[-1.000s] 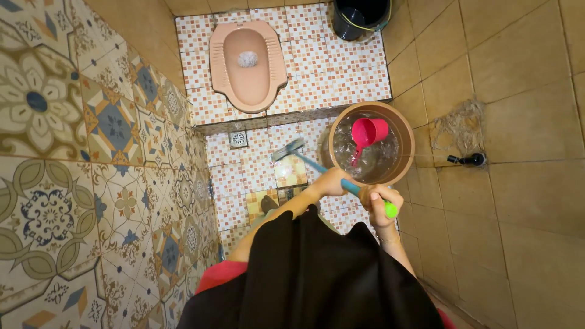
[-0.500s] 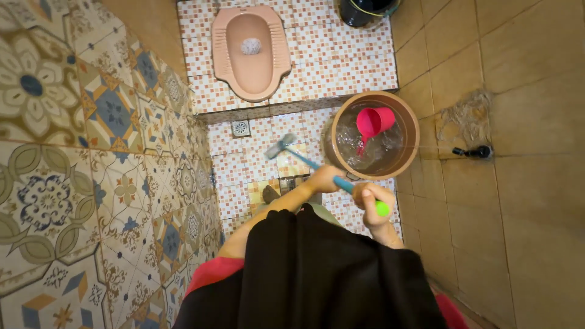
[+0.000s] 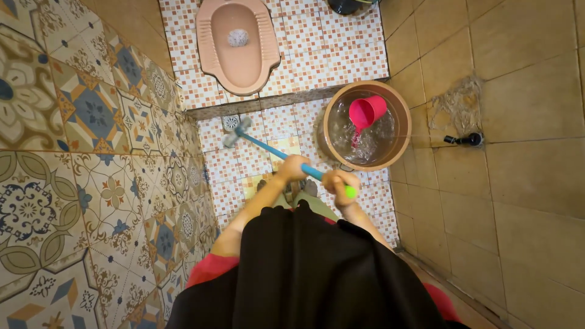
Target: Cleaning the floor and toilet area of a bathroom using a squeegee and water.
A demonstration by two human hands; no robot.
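Seen from above, a person in a black top stands in a narrow tiled bathroom and holds a long brush in both hands. The left hand has a closed grip around the blue handle partway down its length; the right hand has a closed grip near the top, just below the bright green end cap. The handle slants away from the body toward the upper left, and the brush head rests on the floor right beside the small round drain, close to the foot of the step. The floor there is laid in small white, orange and yellow tiles. To the right of the hands, near but apart from them, stands a round brown basin filled with clear water, and a pink dipper floats tilted in it with its handle pointing down into the water. Above the step, on the raised level, sits a pink squat toilet. The rim of a dark bucket shows at the top edge. The left wall carries patterned tiles in blue, orange and cream; the right wall is plain tan tile, with a small black tap sticking out just right of the basin.
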